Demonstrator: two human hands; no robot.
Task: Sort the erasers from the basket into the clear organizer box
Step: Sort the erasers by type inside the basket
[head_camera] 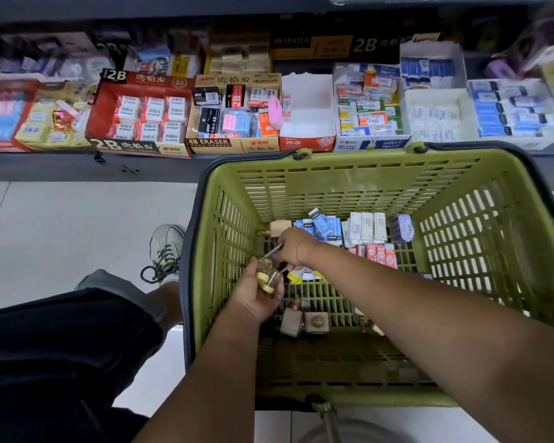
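Green basket (333, 158) w/ boxed erasers (367, 228) massed at far wall. Clear packet (267, 274) gripped by L hand (253, 300), fingers curled; thin strip (274, 251) pinched by R hand (294, 249).

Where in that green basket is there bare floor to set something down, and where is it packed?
Bare: the basket floor nearest the person, between the near wall and the beige boxes. Crowded: the far end, lined with erasers, and the left middle, where the left hand grips a clear packet.
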